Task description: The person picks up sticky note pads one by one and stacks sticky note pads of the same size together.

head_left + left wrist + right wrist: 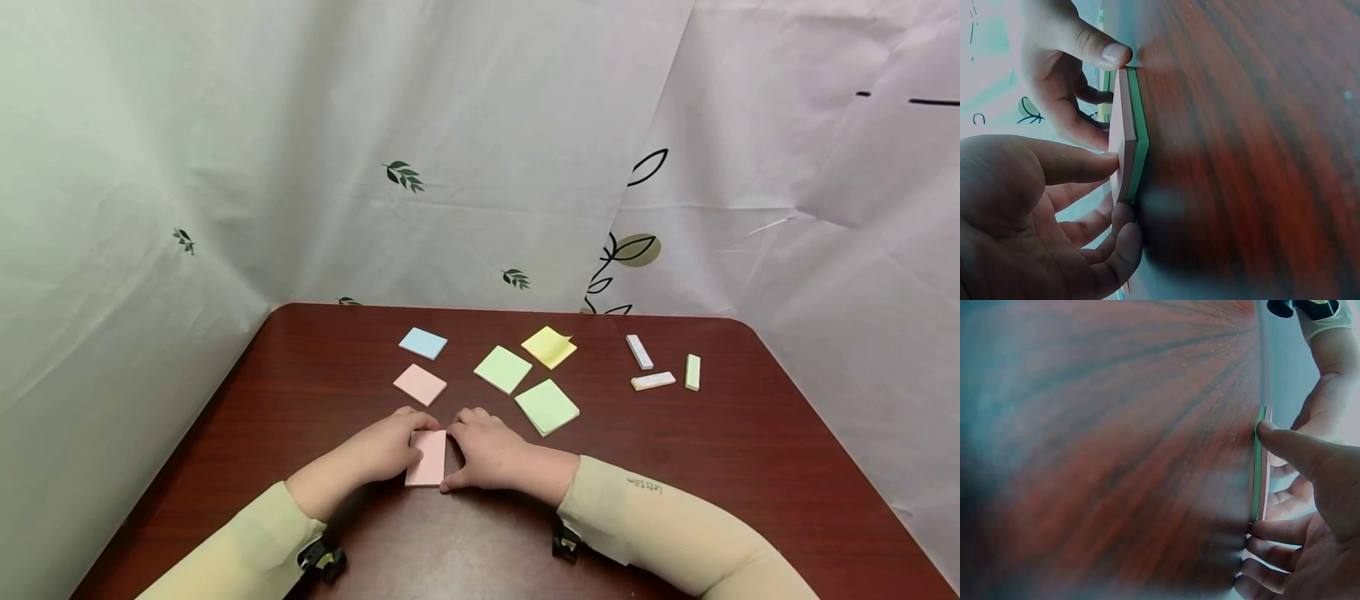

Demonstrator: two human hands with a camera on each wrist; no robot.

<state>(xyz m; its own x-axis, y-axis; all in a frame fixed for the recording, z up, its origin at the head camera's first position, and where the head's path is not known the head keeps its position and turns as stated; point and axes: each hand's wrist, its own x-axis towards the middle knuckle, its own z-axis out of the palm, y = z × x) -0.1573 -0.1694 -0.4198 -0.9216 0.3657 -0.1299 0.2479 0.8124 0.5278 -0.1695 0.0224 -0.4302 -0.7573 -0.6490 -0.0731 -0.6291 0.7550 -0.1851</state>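
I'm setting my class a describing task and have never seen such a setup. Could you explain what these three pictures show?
There is no machine: the left grip and right grip are a person's bare hands. The wide picture is taken from the person's head, looking forward and down; the other two come from the left and right wrist cameras. On the table lie a blue pad, a separate pink pad, two green pads, a yellow pad and three narrow pieces. Together, the hands hold a stack: a top pink pad over a green layer.
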